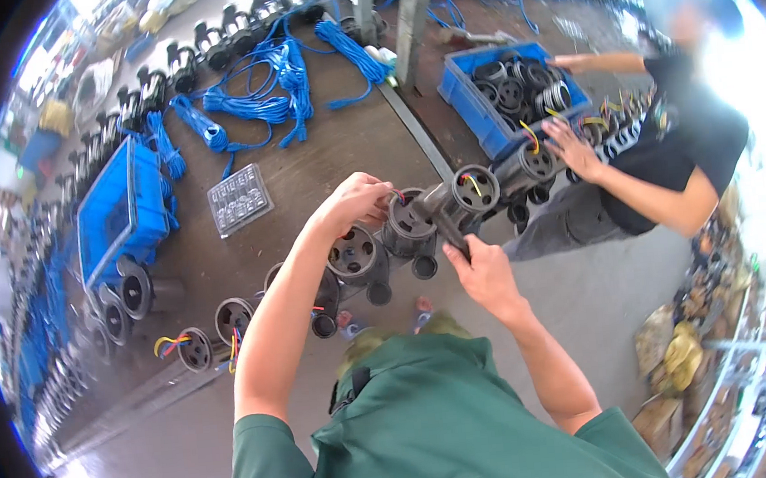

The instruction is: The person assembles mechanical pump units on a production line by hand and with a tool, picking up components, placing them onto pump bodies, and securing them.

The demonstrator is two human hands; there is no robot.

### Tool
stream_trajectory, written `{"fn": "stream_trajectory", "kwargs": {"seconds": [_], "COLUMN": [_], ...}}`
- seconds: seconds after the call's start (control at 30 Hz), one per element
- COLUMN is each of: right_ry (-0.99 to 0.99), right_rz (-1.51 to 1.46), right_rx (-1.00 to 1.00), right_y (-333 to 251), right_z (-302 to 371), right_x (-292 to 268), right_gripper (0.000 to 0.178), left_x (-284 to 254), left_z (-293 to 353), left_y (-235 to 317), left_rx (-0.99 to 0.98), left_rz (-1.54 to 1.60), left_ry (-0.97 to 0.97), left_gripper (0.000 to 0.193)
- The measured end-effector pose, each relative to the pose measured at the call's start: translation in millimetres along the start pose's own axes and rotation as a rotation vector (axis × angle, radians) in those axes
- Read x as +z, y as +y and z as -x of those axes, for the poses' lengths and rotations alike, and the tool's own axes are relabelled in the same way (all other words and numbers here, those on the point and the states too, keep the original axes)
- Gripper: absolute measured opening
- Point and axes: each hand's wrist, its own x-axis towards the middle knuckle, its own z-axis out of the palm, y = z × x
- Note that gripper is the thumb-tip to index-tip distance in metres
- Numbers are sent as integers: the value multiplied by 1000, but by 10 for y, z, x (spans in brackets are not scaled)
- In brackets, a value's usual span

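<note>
My right hand point(488, 277) is wrapped round the handle of a hammer point(447, 226), whose head is beside the rim of a dark grey pump housing point(408, 228). At that same housing, my left hand point(357, 202) pinches thin wires point(400, 196) that rise from its open top. The fingertips partly cover the wires. Just right of the hammer stands another round housing point(475, 189) with yellow and red wires sticking up. Left of the worked one is a housing point(353, 252) with holes in its top face, partly under my left forearm.
Across the bench, a co-worker point(666, 141) reaches over a blue crate point(516, 91) of black round parts. Blue cable bundles point(248, 105), a clear plastic tray point(239, 200) and another blue crate point(125, 211) lie on the tabletop. More housings point(195, 348) line the near edge.
</note>
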Motion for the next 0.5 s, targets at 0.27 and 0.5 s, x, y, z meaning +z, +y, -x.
{"fn": "stream_trajectory", "kwargs": {"seconds": [0.27,0.5], "right_ry": [-3,-123], "right_rz": [-6,111], "right_rx": [-68,-21], "right_y": [-273,-120], "right_z": [-118,-203], "right_x": [-132,79], "right_gripper": [44,43], "left_x": [-202,-217], "left_z": [-221,-272], "left_y": [-228,-244], "left_rx": [58,112], "left_rz": [-18,-86], "left_ry": [-90,-111], "left_gripper": [32,33]}}
